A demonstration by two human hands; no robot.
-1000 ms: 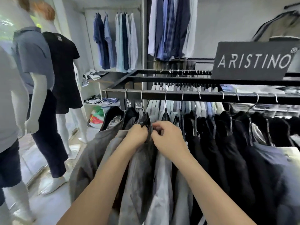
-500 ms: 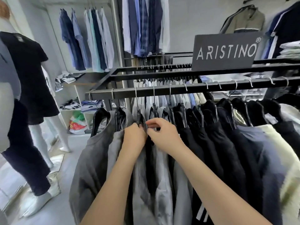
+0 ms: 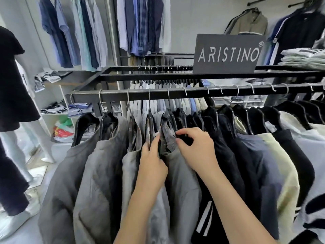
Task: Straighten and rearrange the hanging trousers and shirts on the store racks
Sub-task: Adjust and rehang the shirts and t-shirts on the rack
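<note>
A black rack rail (image 3: 175, 94) carries a row of hanging shirts: grey ones (image 3: 98, 173) on the left, black ones (image 3: 226, 155) in the middle, pale ones to the right. My left hand (image 3: 153, 161) holds the shoulder of a black hanger (image 3: 151, 127) between two grey shirts. My right hand (image 3: 197, 148) pinches the collar of a grey shirt (image 3: 182, 182) beside the black ones. Both hands are close together, with the grey collar (image 3: 168, 134) between them.
A dark ARISTINO sign (image 3: 226, 53) stands on the rack's upper frame. More shirts (image 3: 144, 23) hang on the back wall. A mannequin in black (image 3: 12, 85) stands at the left. Folded clothes (image 3: 304, 59) lie at the right, and a shelf with bags (image 3: 61, 127) sits behind the rack.
The view has swung to the right and nearer to the rack. My hands have shifted one garment along and drawn slightly apart, showing the grey collar between them.
</note>
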